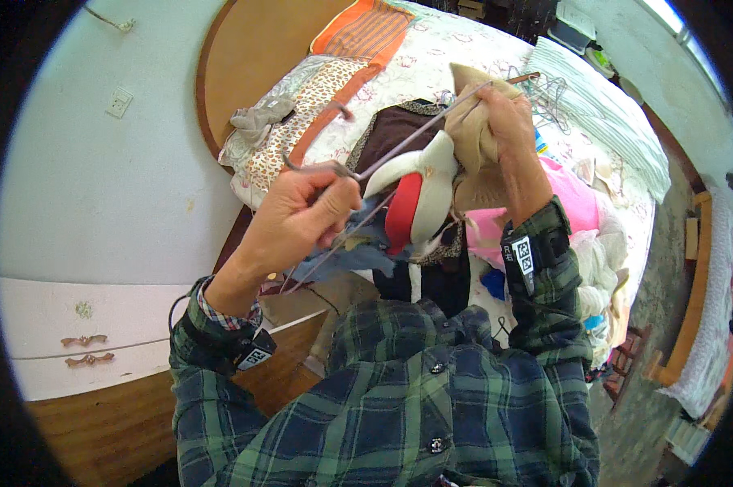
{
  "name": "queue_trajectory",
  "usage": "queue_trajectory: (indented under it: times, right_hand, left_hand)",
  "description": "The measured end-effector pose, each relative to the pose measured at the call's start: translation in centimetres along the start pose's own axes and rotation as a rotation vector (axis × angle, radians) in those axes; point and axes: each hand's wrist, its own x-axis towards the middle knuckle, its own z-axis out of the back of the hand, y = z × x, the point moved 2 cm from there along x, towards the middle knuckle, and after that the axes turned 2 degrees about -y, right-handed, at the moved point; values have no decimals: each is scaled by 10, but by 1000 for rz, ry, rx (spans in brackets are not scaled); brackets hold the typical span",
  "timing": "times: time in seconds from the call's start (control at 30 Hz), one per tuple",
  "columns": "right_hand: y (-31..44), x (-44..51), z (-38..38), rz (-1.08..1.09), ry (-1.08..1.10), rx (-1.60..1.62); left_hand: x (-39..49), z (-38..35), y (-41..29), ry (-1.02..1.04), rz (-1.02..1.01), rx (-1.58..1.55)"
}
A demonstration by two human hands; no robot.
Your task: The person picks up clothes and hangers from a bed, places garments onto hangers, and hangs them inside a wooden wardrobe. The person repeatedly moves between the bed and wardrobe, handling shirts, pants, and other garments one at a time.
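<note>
My left hand [308,213] is closed around the neck of a thin wire clothes hanger [403,143], close to its hook. One wire slants up to my right hand [508,119], which grips a beige cloth garment [473,146] together with that end of the hanger. Below the right hand hangs a white and red fabric piece [412,201]; whether it is joined to the beige cloth I cannot tell. A brown stick-like end [523,78] shows past the right fingers. Behind the hands, a dark brown garment with patterned trim [382,131] lies on the bed.
The bed's floral sheet [445,30] also bears several wire hangers [552,100], a pink cloth [570,195], a pale striped cloth [598,115] and a leopard-print cloth [290,115]. A white drawer front [44,322] stands at left. A wooden-framed seat [686,292] is at right.
</note>
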Motion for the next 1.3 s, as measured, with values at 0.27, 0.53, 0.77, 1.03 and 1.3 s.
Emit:
queue_trajectory:
  times: [0.27,0.53,0.77,1.03,1.3]
  right_hand:
    - [-9,-32,1,-278,197,36]
    - [-37,-40,41,-356,270,514]
    - [41,-105,43,50,-218,598]
    - [10,-169,-58,411,119,247]
    - [10,-133,-38,315,586,-351]
  left_hand:
    - [4,18,-9,-18,-38,-1]
    - [12,31,-14,-31,168,-387]
    - [26,3,-4,-194,91,-480]
    - [51,-72,-20,-331,-415,-236]
    - [39,-77,-28,-34,-191,-377]
